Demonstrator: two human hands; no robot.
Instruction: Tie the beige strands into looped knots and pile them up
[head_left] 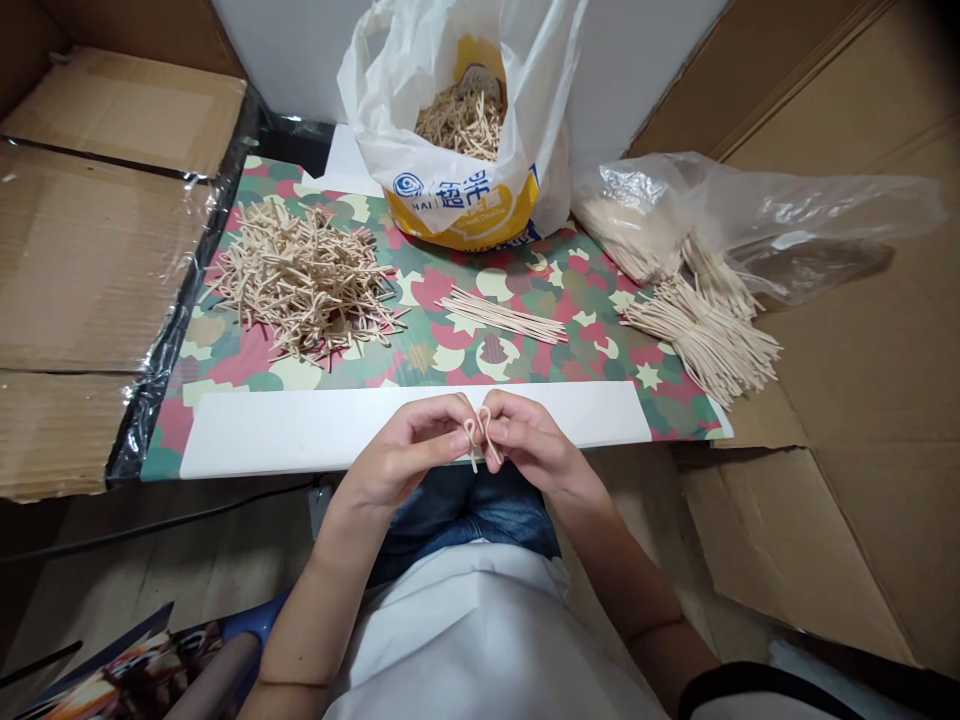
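Both hands meet just below the centre of the frame, fingertips almost touching. The left hand (416, 448) has its grip pressed together, thumb and finger pinching a left looped strand (472, 445), loop up and tails pointing down. The right hand (536, 440) pinches a right looped strand (488, 428) just beside it, also loop up; whether the two are joined behind the fingers I cannot tell. Both stand roughly upright in the frame, over the near edge of the worktop (420, 370).

The relation that counts: the row of straight strands (502, 315) lies above the two grips in the frame, beyond the white strip (300, 430) and apart from the fingers. Its long axis runs left to right, dipping slightly toward the right, so it lies crosswise to the pinched loops. Its lower, right-hand end sits nearer the right hand; the left end is above the left hand's fingertips. The pile of bent strands (300, 280) is at upper left, on the left hand's side, and the tied bundles (705, 335) lie at right, on the right hand's side
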